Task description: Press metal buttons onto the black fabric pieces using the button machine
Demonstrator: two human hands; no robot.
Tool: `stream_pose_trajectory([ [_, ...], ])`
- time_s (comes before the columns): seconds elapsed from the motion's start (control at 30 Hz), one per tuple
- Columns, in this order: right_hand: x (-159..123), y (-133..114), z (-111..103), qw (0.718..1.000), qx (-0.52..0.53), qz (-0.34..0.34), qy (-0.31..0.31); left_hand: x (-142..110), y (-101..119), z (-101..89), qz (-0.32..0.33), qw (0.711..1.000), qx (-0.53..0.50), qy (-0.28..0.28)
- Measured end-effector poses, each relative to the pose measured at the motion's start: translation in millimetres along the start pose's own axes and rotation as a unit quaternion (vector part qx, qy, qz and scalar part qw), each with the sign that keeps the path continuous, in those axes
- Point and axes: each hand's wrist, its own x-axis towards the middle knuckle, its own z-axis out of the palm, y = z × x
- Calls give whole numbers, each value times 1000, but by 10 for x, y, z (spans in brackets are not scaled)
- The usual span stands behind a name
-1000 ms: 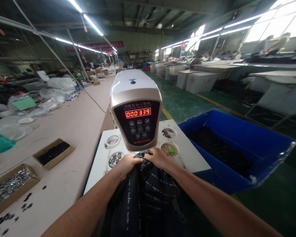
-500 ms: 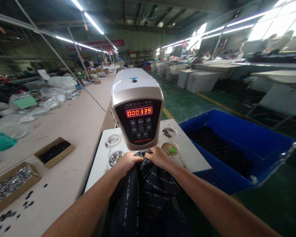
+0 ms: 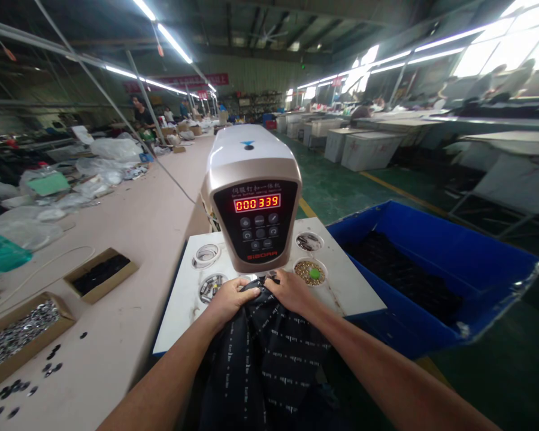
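- Since it's bunched up between both hands, the soft-looking dark cloth with rows of small white lettering (image 3: 281,359) sits right below the front of the pale, rounded, dark-panelled machine (image 3: 254,158), its loose folds hanging toward the wearer.
- Left hand (image 3: 231,297) has it pinched, thumb flat on top, fingers closed in; right hand (image 3: 291,292) grips the top edge just beside it. Undersides are hidden, so can't tell what the other fingertips do.
- My guess: light, floppy, maybe a bit slippery, not fragile. I'd hold close to the edge, one pinch per side, and keep the folds flat.
- Around that: white flat worktop (image 3: 173,326), with a round recess of small gold-coloured metal pieces (image 3: 304,272) near the right hand.
- Farther right, a big blue open-topped bin (image 3: 489,257) with dark stuff inside.
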Motion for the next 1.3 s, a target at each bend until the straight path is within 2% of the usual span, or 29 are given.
stream_pose_trajectory([
  [0.23,33,67,59,999,-25,2,19,54,-72,-6,-9,1000,-7,2],
  [0.43,62,98,75,999,-22,0,24,-25,-49,-48,8,1000,14,-6],
  [0.8,72,112,81,999,-23,-7,25,28,-53,29,57,992,97,57],
  [1.3,46,55,45,999,-25,5,20,26,-74,52,66,992,85,59],
])
